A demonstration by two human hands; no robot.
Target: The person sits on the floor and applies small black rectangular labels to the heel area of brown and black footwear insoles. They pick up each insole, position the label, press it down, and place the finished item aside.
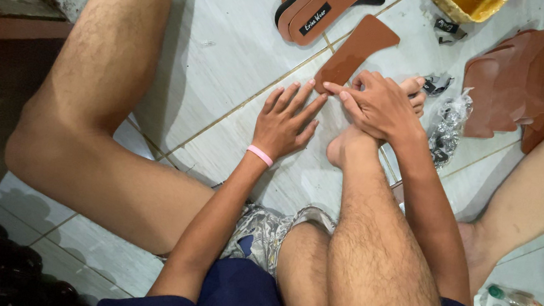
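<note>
Across the whole frame runs the pale tiled floor (228, 51), where I sit with my legs spread and my right foot (351, 143) planted in the middle. At the upper right lies a stack of brown leather cut pieces (521, 83), overlapping one another. At the top centre, a pile of brown sandal soles (321, 6) with black edges rests on the tiles, and just below it lies a single brown leather piece (356, 49), its lower end reaching my fingers. At the top right edge sits a yellow woven basket (468, 5), only partly in view. Between my foot and the leather stack lies a clear plastic bag of small dark parts (446, 125).

My left hand (284, 121) lies flat and open on the floor, fingers spread, holding nothing, its fingertips just beside the leather piece; a pink wristband (260, 154) circles the wrist. My right hand (378, 106) rests over my toes, its fingers stretched toward the low end of that piece and touching it, not closed around it. At the lower right lies a small bottle with a green cap (515, 299).
</note>
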